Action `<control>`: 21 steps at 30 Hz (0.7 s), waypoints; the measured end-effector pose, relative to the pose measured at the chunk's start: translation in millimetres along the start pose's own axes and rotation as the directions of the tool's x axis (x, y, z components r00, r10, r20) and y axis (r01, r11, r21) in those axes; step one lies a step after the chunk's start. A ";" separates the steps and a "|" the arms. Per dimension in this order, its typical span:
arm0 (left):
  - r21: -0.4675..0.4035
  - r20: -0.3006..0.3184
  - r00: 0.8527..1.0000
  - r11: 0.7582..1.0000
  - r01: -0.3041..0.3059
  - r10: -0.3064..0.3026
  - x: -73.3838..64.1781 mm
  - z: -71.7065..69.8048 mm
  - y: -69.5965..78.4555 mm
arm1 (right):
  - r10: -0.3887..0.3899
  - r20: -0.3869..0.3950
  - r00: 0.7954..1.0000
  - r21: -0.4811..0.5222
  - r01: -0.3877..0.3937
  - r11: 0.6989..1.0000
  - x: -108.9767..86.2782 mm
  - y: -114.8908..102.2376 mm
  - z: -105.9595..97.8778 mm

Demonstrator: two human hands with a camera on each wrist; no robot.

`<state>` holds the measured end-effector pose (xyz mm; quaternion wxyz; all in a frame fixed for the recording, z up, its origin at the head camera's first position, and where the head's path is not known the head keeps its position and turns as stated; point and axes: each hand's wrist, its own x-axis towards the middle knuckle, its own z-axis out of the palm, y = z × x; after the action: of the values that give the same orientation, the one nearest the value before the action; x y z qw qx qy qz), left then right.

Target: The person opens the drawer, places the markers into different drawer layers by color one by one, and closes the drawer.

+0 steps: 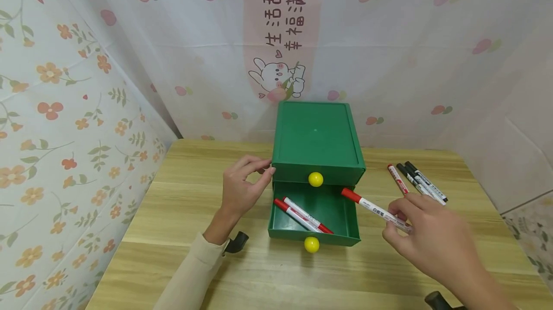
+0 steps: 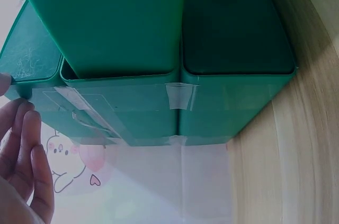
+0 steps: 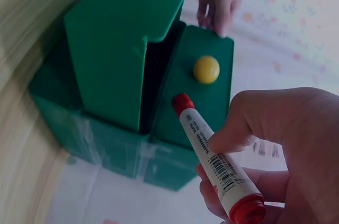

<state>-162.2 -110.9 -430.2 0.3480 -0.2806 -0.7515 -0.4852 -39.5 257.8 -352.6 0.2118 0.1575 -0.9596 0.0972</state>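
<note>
A green drawer cabinet (image 1: 317,132) stands on the table with its middle drawer (image 1: 276,233) pulled out. Two red-and-white markers (image 1: 298,215) lie crosswise inside that drawer. My left hand (image 1: 244,183) has its thumb and fingertips against the cabinet's upper front left corner, the fingers relaxed. To the right of the drawer, my right hand (image 1: 427,235) pinches a red-capped whiteboard marker (image 1: 373,208) near its rear end. The cap points left, overlapping the drawer's right rim in the head view. In the right wrist view, the thumb presses the marker's barrel (image 3: 204,142).
At the right lie another red marker (image 1: 398,179) and two black-capped markers (image 1: 421,183). Yellow knobs (image 1: 316,179) stick out from the drawer fronts. Clear tape (image 2: 180,96) runs along the cabinet's side. Printed curtains (image 1: 207,60) hang behind and left of the table.
</note>
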 end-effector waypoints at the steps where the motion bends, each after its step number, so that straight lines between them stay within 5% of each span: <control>1: 0.003 0.001 1.000 1.000 0.001 -0.001 0.1 -0.1 0.2 | -0.014 -0.007 1.000 0.004 0.014 1.000 1.3 -2.0 1.7; 9: -0.003 0.009 1.000 1.000 0.030 -0.030 0.0 -0.4 0.0 | -0.136 -0.027 0.990 0.040 0.137 0.990 17.1 -15.7 14.9; 21: -0.001 0.015 0.999 0.999 0.033 -0.033 0.2 -1.3 0.9 | -0.231 0.120 0.965 0.039 0.228 0.973 46.7 -40.3 22.3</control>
<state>-161.3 -111.7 -429.2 0.3342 -0.2721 -0.7583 -0.4892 -74.2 202.4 -347.2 0.1597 0.2760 -0.9449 0.0741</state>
